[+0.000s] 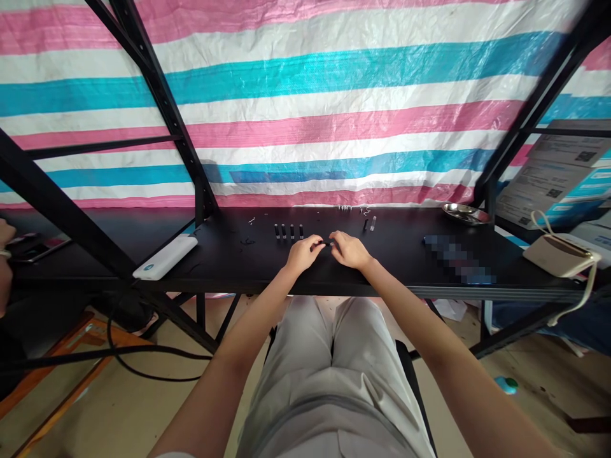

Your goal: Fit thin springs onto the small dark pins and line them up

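Over the middle of the black table my left hand (303, 253) and my right hand (352, 251) meet, fingertips pinched on a small dark stick-like piece (327, 244), slim and tube-shaped. Both hands appear closed on it, one at each end. Fingers cover most of the piece, so its exact kind is not clear. Just beyond my left hand stands a row of several small black tubes (292, 231) with pale bottoms. Behind my right hand are a short black piece (365, 224) and a clear tube (373, 222).
The black table (229, 267) carries a white box-shaped device (166, 257) at left, a metal dish (465, 214) and a blurred-out item (456, 259) at right. A beige bag (561, 254) sits at the right end. Black shelf posts frame both sides. Another person's hand (6, 235) shows far left.
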`<state>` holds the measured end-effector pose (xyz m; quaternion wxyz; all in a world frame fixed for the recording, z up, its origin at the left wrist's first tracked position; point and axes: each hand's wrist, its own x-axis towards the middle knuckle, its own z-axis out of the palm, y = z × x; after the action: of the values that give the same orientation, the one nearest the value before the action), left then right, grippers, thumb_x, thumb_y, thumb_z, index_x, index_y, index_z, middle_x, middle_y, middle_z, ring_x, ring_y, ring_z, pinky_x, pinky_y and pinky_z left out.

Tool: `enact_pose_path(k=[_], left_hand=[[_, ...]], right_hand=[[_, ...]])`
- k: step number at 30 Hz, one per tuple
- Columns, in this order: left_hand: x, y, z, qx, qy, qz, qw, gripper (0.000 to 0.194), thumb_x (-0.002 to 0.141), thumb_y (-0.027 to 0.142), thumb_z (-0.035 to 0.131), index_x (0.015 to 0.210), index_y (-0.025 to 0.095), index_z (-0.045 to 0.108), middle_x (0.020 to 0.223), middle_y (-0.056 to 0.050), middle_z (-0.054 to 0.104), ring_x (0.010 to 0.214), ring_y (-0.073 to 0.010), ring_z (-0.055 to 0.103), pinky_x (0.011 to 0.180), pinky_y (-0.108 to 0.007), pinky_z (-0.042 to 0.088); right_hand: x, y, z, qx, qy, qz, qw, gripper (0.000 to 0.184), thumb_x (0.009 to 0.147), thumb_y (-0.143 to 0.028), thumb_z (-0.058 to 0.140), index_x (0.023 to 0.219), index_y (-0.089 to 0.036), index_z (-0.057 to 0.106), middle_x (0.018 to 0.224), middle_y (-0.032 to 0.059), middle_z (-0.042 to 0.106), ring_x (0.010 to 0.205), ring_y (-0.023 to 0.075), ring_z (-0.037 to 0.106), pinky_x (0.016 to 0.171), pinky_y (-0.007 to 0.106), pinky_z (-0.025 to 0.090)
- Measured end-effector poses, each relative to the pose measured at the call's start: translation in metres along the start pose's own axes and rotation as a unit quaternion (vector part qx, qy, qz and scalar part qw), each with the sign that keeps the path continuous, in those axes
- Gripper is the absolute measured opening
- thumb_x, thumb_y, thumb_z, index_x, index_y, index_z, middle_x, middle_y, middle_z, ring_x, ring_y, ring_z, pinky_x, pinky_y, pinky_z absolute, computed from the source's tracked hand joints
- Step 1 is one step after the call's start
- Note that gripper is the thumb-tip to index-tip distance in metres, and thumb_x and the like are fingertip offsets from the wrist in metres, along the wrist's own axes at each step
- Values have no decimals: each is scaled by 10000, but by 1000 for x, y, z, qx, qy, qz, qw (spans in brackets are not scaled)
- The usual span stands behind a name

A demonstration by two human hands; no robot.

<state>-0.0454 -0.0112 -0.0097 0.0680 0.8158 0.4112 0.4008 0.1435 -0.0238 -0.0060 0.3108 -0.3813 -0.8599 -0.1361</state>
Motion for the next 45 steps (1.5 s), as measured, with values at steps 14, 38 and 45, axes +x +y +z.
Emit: enact_pose_path(k=[14,38,45], left_hand=[[1,-6,-3,-86,101,-23,991,272,829,388,561,953,193,703,815,-42,702,595,-108,601,603,-221,481],[-2,2,-2,-8,20,36,999,242,813,380,590,927,202,707,775,-28,692,585,-103,560,618,-229,449],[-1,2,-2,-4,25,41,999,233,826,366,575,924,198,703,794,-30,695,587,-105,557,626,-231,447]], right_hand=[[-1,1,-1,-83,-80,124,985,441,954,-353,270,1370,-258,383,1035,82,593,784,164,606,624,231,424],[-4,13,11,116,-31,20,993,669,790,-57,308,1438,-159,178,1306,145,480,1121,205,544,915,412,486],[-4,14,12,110,-44,24,993,693,774,-63,341,1442,-161,186,1359,113,456,1244,224,445,1041,474,380]])
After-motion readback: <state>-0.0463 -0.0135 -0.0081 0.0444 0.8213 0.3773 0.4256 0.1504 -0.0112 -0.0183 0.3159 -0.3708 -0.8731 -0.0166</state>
